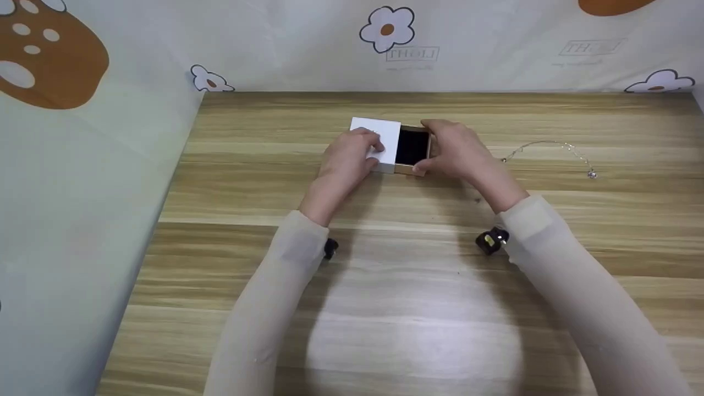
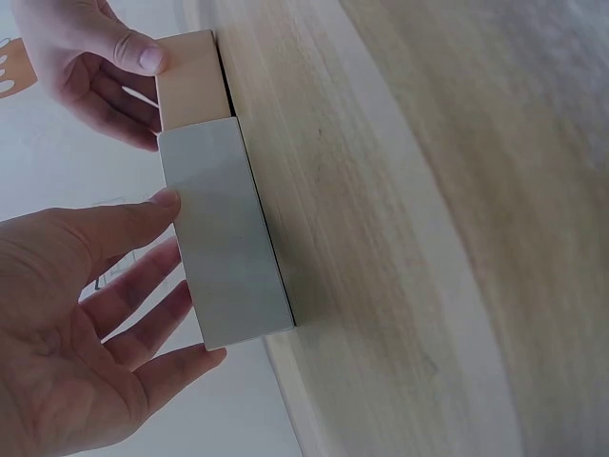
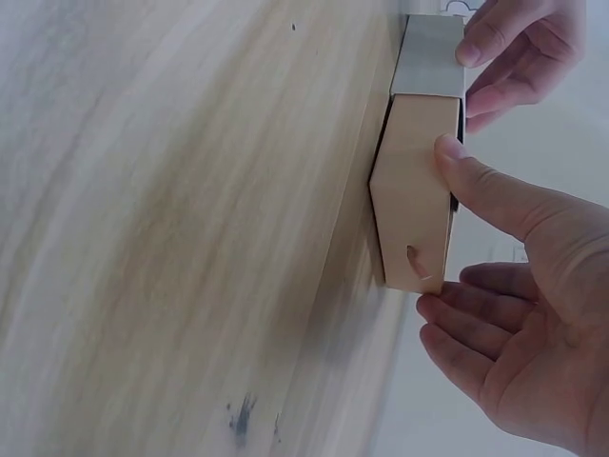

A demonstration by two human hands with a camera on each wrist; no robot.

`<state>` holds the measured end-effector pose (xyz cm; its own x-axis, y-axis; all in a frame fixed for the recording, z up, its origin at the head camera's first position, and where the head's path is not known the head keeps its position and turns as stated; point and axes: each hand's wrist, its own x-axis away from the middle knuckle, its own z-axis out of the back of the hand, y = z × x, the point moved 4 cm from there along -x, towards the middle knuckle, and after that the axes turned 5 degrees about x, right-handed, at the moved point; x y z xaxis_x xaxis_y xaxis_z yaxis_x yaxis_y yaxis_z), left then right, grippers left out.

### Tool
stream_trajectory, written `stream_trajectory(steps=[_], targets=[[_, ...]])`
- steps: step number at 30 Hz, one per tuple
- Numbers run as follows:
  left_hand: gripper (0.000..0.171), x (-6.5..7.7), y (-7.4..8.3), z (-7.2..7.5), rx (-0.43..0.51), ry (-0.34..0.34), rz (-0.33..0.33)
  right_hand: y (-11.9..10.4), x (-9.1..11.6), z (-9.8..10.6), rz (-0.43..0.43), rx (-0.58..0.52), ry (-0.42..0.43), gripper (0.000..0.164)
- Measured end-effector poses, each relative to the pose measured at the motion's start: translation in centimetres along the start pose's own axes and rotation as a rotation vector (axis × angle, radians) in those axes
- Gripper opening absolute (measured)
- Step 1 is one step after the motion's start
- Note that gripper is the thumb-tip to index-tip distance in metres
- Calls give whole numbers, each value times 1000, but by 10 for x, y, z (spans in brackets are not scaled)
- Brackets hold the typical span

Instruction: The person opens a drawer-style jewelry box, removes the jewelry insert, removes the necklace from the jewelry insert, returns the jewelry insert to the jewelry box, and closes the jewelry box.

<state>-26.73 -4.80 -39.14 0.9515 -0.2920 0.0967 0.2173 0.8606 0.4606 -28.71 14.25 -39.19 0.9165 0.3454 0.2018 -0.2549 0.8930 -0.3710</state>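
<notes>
A small drawer-style jewelry box lies on the table, its white sleeve (image 1: 389,144) to the left and its tan drawer (image 3: 411,190) sticking out to the right. Black lining (image 1: 412,146) shows inside the drawer. My left hand (image 1: 346,155) holds the sleeve, with the thumb at its near edge and the fingers over the top. The right hand (image 1: 461,149) grips the drawer across its outer end, thumb on the near side and fingers toward the far side. On the drawer's end face, a small ribbon tab (image 3: 416,263) is visible in the right wrist view.
To the right of the right hand, a thin silvery chain (image 1: 542,142) with a sparkling charm (image 1: 592,174) lies curved on the wood-grain table (image 1: 418,275). A flower-printed cloth (image 1: 308,49) hangs behind the table and along its left side.
</notes>
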Motion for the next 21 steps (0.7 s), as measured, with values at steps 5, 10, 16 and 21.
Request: stream_trajectory(steps=[5, 10, 16, 21], targets=[[20, 1, 0, 0, -6, 9, -10, -7, -3, -3, 18, 21, 21, 94], [20, 1, 0, 0, -2, 15, -10, -15, -6, -4, 34, 45, 31, 94], [21, 1, 0, 1, 12, -2, 7, -23, -11, -7, 59, 55, 40, 92], [22, -1, -1, 0, 37, -20, 44, -24, -14, -10, 66, 29, 4, 97]])
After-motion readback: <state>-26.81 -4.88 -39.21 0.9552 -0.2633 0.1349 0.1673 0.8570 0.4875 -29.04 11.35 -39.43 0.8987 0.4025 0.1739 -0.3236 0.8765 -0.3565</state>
